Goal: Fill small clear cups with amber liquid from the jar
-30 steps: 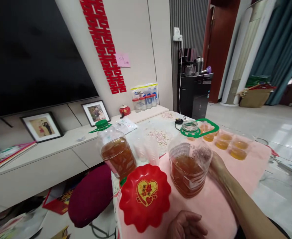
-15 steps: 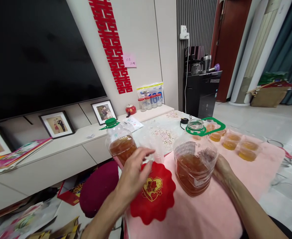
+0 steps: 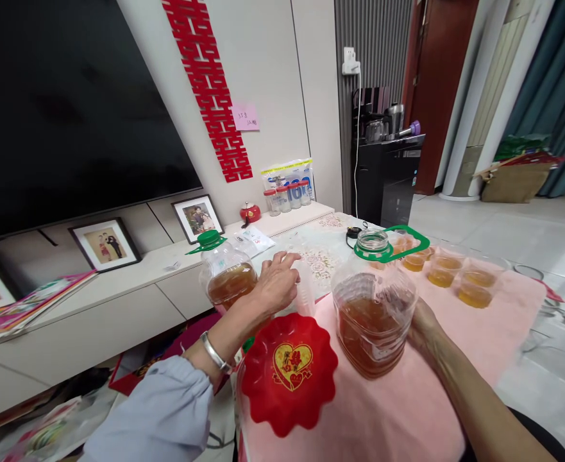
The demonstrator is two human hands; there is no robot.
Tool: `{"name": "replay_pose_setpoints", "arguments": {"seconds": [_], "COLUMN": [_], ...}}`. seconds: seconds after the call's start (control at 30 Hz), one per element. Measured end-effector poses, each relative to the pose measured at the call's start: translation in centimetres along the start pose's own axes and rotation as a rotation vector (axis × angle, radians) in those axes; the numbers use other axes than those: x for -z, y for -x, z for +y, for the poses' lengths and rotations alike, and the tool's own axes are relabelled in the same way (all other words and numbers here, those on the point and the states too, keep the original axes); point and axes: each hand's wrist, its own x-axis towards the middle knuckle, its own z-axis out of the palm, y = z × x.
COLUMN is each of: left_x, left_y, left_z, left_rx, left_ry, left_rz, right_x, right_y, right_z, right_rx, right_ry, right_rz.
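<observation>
Nearest the person, the red scalloped dish (image 3: 289, 375) sits on the pink cloth (image 3: 383, 423). Just beyond its right edge the uncapped jug (image 3: 373, 333) of brown liquid stands upright, its green handle (image 3: 414, 240) swung out to the right. The right hand (image 3: 421, 321) lies against the jug's right side, its fingers wrapping behind the plastic. Past the dish, the left hand (image 3: 279, 282) is bent over the clear cups (image 3: 305, 292), fingers curled and slightly apart. The nested cups lie just right of and below those fingers, long axis close to upright. The left hand is far nearer them; the open jug stands between them and the right hand. Overlap and clear plastic hide the fingertips, so whether either hand grips cannot be told. Left of the cups is a capped jug (image 3: 231, 282); farther right, filled cups (image 3: 475, 292) rest on the cloth.
</observation>
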Motion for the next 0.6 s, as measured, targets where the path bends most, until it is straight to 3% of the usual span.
{"name": "replay_pose_setpoints", "arguments": {"seconds": [0.27, 0.6], "left_x": [-1.2, 0.7], "left_y": [-0.3, -0.1], "left_z": [-0.7, -0.5], "left_rx": [0.015, 0.088], "left_ry": [0.01, 0.083], "left_rz": [0.009, 0.003], "right_x": [-0.2, -0.8], "right_y": [0.1, 0.7], "right_z": [0.0, -0.2], "right_rx": [-0.033, -0.011], "right_ry": [-0.016, -0.003], "right_rz": [0.033, 0.008]}}
